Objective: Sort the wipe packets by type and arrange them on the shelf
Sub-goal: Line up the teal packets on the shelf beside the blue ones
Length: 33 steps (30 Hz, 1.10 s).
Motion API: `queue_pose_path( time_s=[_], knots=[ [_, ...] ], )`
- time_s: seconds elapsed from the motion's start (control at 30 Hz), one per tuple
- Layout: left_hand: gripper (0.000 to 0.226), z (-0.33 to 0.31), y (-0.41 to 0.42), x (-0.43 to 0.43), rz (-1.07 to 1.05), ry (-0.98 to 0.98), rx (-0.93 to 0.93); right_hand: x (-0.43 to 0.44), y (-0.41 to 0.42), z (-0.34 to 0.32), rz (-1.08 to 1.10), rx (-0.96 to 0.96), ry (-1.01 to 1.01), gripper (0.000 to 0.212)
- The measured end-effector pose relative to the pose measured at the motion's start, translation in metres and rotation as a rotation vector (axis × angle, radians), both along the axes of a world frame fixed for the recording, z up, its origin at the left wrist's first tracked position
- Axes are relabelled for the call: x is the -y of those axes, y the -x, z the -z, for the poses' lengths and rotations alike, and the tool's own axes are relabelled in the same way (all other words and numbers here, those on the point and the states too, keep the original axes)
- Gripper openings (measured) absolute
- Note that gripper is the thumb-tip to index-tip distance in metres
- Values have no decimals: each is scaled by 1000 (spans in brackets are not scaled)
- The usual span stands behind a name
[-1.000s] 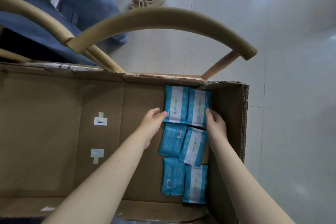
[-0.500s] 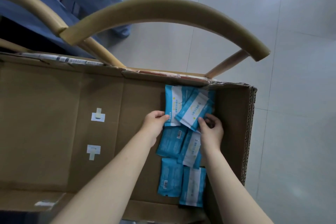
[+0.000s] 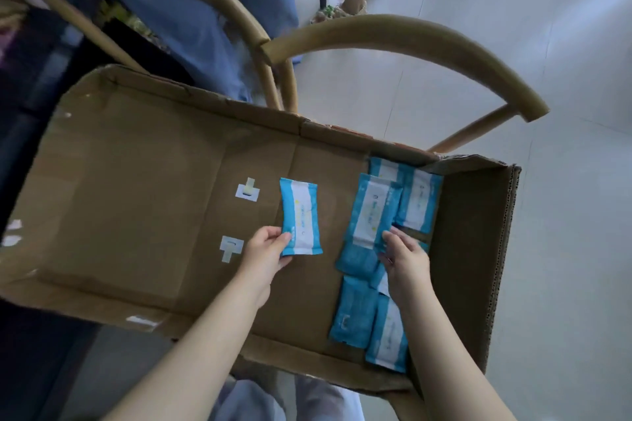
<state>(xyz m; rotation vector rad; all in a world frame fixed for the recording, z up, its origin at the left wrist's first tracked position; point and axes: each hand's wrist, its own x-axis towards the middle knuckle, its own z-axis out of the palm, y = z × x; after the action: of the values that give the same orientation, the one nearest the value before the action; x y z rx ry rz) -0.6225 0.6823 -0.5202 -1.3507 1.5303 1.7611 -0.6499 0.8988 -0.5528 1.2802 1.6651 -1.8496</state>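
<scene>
blue-white packet (image 3: pixel 301 217) in grip of left fingers (image 3: pixel 277 239), second packet (image 3: pixel 372 212) in right fingers (image 3: pixel 394 236), print illegible

Single view only, from a camera on the person's head. It looks steeply down and forward into an open cardboard box (image 3: pixel 154 198), close enough that both forearms enter from the bottom edge. The left hand (image 3: pixel 266 249) and right hand (image 3: pixel 405 260) sit just below mid-frame, with the wipe packets (image 3: pixel 372 212) right of centre. The wide lens bends the box edges and the chair rail (image 3: pixel 410 41) behind it. The frame is tilted, the box running down to the right. The tiled floor (image 3: pixel 564 249) fills the right side.
</scene>
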Motion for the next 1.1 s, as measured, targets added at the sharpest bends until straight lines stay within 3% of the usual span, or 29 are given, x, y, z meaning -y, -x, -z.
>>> queue_pose_path(
  time_s=[0.17, 0.47, 0.6, 0.67, 0.87, 0.93, 1.03, 1.1],
  knots=[
    [7, -59, -70, 66, -182, -65, -133, 61, -42, -70, 60, -88, 280, 15],
    [17, -250, -232, 205, -581, -51, -481, 226, -146, -265, -187, -298, 576, 15],
    [20, -314, -302, 255, -766, -56, -625, 302, -188, -330, -406, -351, 769, 47],
    [21, -342, -325, 275, -835, -21, -690, 336, -200, -359, -530, -381, 805, 51],
    [30, -403, -367, 331, -967, 86, -844, 422, -215, -428, -766, -453, 817, 29],
    [38, -414, -380, 347, -985, 109, -902, 449, -216, -442, -849, -488, 791, 32],
    [71, -426, -395, 369, -967, 146, -1023, 489, -212, -458, -970, -563, 702, 39],
    [82, -435, -401, 390, -968, 217, -1082, 522, -206, -468, -1056, -637, 654, 31]
  ],
)
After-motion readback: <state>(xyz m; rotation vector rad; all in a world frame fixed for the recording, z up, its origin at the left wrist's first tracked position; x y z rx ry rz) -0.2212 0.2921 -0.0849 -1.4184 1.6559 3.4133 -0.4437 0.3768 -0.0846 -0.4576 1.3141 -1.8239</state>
